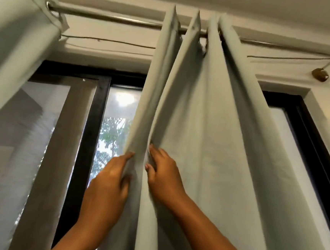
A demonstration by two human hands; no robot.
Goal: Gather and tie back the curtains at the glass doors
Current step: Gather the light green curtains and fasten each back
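Observation:
A pale grey-green curtain [214,139] hangs in folds from a metal rod [109,17] in front of the glass doors [111,132]. My left hand [107,185] grips the curtain's leading fold from the left, its fingers curled round the edge. My right hand [161,174] pinches a fold just to the right, thumb and fingers on the cloth. A second curtain [17,48] of the same colour hangs bunched at the upper left.
Black door frames [83,157] stand behind the cloth, with trees visible through the glass. A thin cord [107,41] runs under the rod. At the upper right a rod bracket [320,74] is fixed to the wall.

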